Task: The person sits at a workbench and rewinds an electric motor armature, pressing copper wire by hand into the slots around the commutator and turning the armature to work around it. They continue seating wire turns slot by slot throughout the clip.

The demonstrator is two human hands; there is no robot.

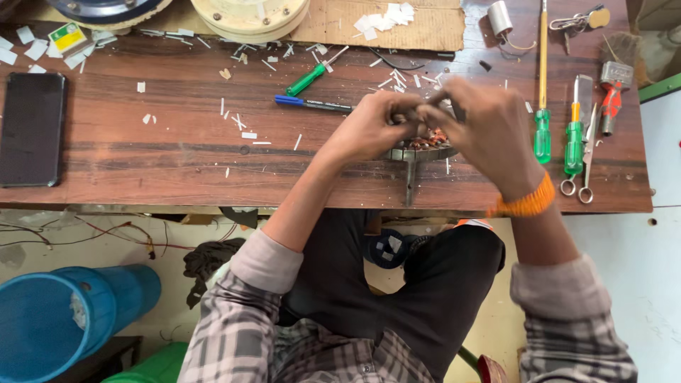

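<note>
While both hands meet over the front edge of the wooden table [142, 152], they work on a round metal motor part with copper windings [423, 144] that sits just under them. The left hand [369, 128] comes from 7 o'clock and the right hand [489, 131] from 5 o'clock, and their fingertips touch each other above the part. The fingers of both hands are curled together and pinch something small at the top of the windings (what exactly they pinch I cannot tell, because the fingers hide it). A thin metal shaft [410, 183] goes down from the part, over the table edge, toward 6 o'clock. The right wrist carries an orange thread band [528, 204].

At 9 o'clock from the hands lies a blue marker pen [312, 104], and a green marker pen [306, 79] lies tilted just above it, at about 10 o'clock. Far at 9 o'clock a black phone [31, 129] lies flat. At 3 o'clock, close beside the right hand, stand two green-handled screwdrivers [543, 131], then a pair of scissors [587, 159] and a red-handled tool [610, 99]. Small white paper strips [241, 124] are scattered over the table. At 12 o'clock lies a piece of cardboard [425, 28]. Down at 8 o'clock, on the floor, is a blue bucket [50, 326].
</note>
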